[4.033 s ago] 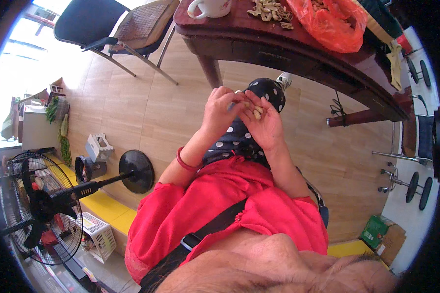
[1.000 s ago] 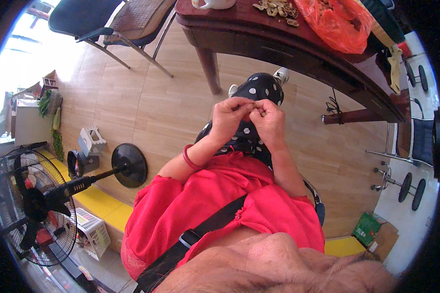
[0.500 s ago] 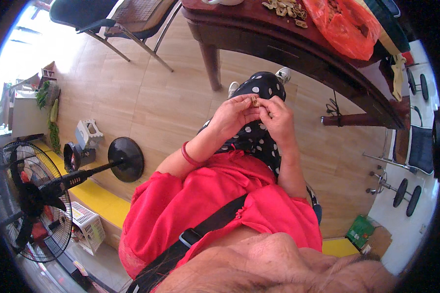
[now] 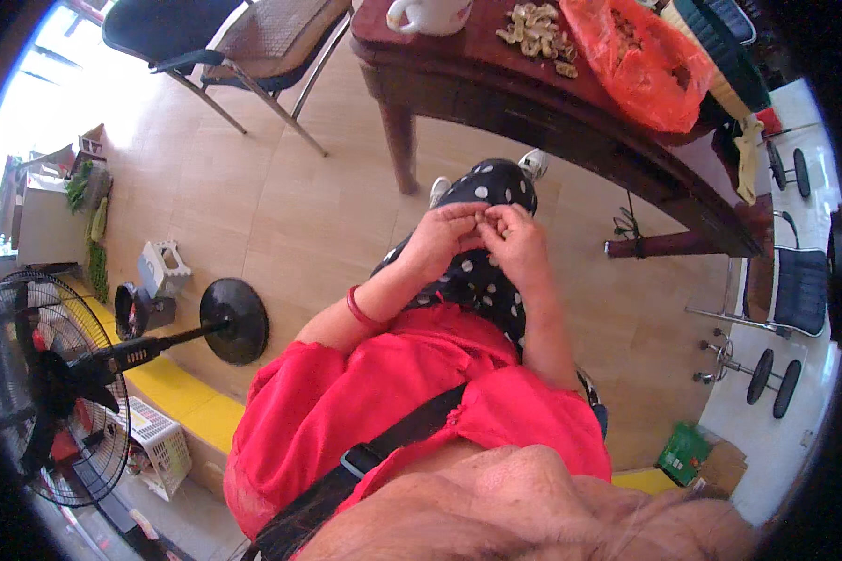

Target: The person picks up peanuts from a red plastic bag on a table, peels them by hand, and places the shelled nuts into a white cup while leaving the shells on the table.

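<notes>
Above my knees, my two hands meet at the fingertips. My left hand (image 4: 438,241) is closed in a pinch, with a red bangle round its wrist. My right hand (image 4: 516,245) pinches from the other side, thumb and forefinger pressed in. Between them is a small pale peanut (image 4: 480,215), mostly covered by the fingers. On the dark red table ahead lies a heap of peanut shells (image 4: 537,34). Beside it, to the right, a red plastic bag (image 4: 669,93) stands open with brown peanuts (image 4: 630,39) inside.
A white mug (image 4: 430,15) stands on the table (image 4: 496,70) at its left. At the far left is a chair (image 4: 267,42). A black standing fan (image 4: 51,383) and a white basket (image 4: 164,444) are to my left. A green box (image 4: 685,453) sits at the lower right.
The opened peanut shell seen in my fingers earlier is now largely hidden. My fingertips have drawn closer together. The view has shifted so more of the tabletop and mug shows.
</notes>
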`<control>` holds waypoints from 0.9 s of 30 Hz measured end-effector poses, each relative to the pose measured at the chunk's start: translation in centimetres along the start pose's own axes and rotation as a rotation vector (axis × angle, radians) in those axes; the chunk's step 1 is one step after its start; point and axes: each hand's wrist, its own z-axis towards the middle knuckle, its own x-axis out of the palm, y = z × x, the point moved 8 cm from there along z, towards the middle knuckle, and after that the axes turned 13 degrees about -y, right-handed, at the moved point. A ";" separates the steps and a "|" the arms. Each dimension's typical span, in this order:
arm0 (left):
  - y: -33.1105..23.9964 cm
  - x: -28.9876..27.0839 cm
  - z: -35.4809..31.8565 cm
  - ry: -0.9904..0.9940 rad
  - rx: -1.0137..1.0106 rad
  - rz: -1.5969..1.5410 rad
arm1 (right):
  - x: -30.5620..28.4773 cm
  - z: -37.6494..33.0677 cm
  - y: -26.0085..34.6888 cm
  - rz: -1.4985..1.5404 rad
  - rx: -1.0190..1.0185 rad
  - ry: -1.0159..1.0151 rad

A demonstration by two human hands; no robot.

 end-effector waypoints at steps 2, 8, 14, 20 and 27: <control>-0.6 0.1 -0.3 -0.025 -0.013 0.030 | 0.2 0.2 0.7 -0.044 -0.061 0.010; -1.6 -0.3 -0.3 -0.031 0.009 0.015 | 1.1 0.9 0.8 0.040 -0.085 0.001; -3.0 -1.6 0.0 0.018 -0.121 -0.276 | -1.2 4.7 3.0 0.101 -0.006 -0.093; -10.4 -1.8 0.3 0.145 0.100 -0.343 | -6.9 13.9 7.7 -0.029 -0.347 -0.520; -25.7 3.0 1.0 0.120 0.495 -0.330 | -7.7 16.0 6.6 0.109 -0.249 -0.516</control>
